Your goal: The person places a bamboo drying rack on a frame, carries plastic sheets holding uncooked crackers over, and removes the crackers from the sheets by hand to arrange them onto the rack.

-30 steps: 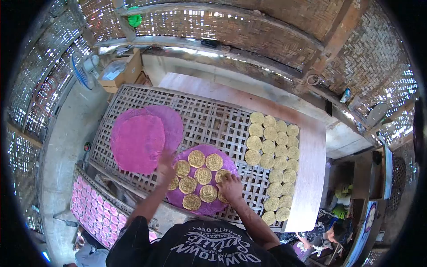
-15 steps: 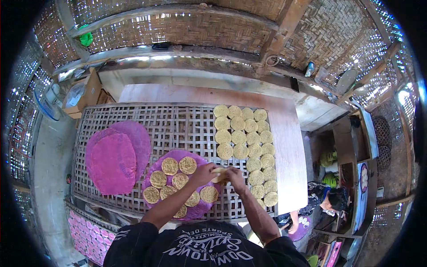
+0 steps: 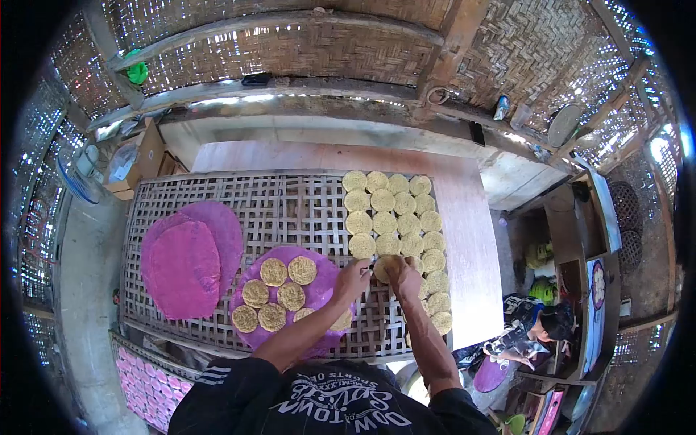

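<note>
A round flat yellow-brown cracker (image 3: 385,271) lies low over the slatted bamboo rack (image 3: 293,210), below the rows of similar crackers. My right hand (image 3: 405,280) grips its right side, fingers partly covering it. Close to the cracker's left edge is my left hand (image 3: 352,282), thumb and forefinger slightly apart; whether they touch the edge is unclear. Left of that hand, a pink-purple round sheet (image 3: 250,275) carries several browner crackers (image 3: 291,297), some hidden by my left forearm. Several crackers (image 3: 386,222) sit in neat rows along the rack's right side.
Two overlapping pink sheets (image 3: 185,268) lie on the rack's left part. A pale wooden board (image 3: 475,254) extends beyond its right edge. Another person (image 3: 525,330) is low at the right, beside a purple round sheet (image 3: 491,373). A fan (image 3: 76,177) stands far left.
Both hands have moved slightly right and up with the cracker, away from the pink-purple sheet. The cracker now lies flatter beside the rows, and my left fingers have drawn back to its edge.
</note>
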Tool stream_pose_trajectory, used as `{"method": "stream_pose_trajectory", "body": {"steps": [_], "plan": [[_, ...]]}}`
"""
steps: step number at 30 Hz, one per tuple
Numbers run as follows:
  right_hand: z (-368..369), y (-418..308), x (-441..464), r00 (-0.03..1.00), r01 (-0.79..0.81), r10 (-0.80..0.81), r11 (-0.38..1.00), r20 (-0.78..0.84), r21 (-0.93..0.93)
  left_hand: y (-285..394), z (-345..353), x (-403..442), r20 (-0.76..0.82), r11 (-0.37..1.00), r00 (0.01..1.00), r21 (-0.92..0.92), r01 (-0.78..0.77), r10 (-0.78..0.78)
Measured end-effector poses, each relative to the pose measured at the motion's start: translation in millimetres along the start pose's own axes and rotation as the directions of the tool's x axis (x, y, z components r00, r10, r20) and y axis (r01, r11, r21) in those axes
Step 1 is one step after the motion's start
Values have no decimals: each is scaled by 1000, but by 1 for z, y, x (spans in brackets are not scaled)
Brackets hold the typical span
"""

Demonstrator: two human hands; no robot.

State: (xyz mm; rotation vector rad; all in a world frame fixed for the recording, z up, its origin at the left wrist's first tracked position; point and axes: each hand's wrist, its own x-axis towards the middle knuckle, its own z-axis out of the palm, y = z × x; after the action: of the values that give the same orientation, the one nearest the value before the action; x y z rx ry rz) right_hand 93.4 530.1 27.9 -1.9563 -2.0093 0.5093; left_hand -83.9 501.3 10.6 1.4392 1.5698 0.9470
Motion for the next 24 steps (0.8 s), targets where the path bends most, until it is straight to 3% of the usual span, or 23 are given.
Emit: {"method": "stream_pose_trajectory", "body": {"steps": [1,4,5,7,8,9,10,12,15,18,20,22,24], "plan": [[-14,-12,-6,999,-2,2,1000,-40,-7,-3,-13,-12,5,999,1000,21,-30,30],[-14,-21,-28,983,26,-18,999,-181,40,-15,-58,-64,94,883,970,402,-243,224],[-10,-26,-41,997,27,-27,1000,-78,7,-20,-71,-83,151,847,960,453,-278,234],[5,-27,-77,962,248,-257,963,91,102,-27,-86,-118,264,769,933,534,-351,243],[22,-23,-91,861,494,-503,862,77,112,-31,-88,-125,260,774,932,523,-357,254],[11,-43,-109,828,506,-536,841,165,190,-34,-87,-130,255,779,929,510,-364,267],[12,-53,-122,787,549,-567,824,243,144,-35,-88,-133,251,783,926,497,-373,282],[28,-56,-136,729,637,-634,766,258,84,-38,-83,-129,203,774,944,541,-329,260],[39,-60,-143,756,605,-564,796,333,-24,-55,-74,-118,216,809,959,522,-271,182],[48,-61,-144,706,693,-620,704,342,-155,-56,-76,-111,254,861,964,470,-195,79],[52,-58,-141,702,689,-627,718,338,-99,-44,-83,-111,297,873,955,472,-125,-24],[46,-59,-132,667,730,-679,677,307,-89,-50,-83,-116,276,843,955,483,-237,110],[29,-68,-125,744,616,-602,786,288,53,-45,-86,-116,272,838,935,435,-330,227]]}}
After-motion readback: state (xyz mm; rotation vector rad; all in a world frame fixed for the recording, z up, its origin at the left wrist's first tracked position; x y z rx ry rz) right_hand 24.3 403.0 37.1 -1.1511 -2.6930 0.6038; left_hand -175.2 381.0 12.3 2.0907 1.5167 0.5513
